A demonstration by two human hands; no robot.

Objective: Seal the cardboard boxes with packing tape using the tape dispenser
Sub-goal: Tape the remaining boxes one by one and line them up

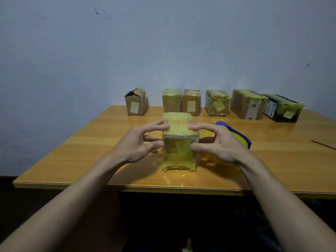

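Observation:
A small cardboard box point(179, 155) wrapped in yellowish tape stands upright in the middle of the wooden table point(87, 153). My left hand point(134, 142) is at its upper left corner, index fingertip on the top and thumb against the left front edge. My right hand point(221, 144) mirrors it at the upper right corner, index on the top and thumb on the front face. Both hands pinch the box top. The blue tape dispenser point(234, 132) with a yellow roll lies just right of the box, partly hidden behind my right hand.
Several boxes line the table's far edge by the wall: one with open flaps point(136, 102) at the left, taped ones point(171, 100) in the middle, and a dark box point(281, 108) at the right. A thin stick point(323, 144) lies near the right edge.

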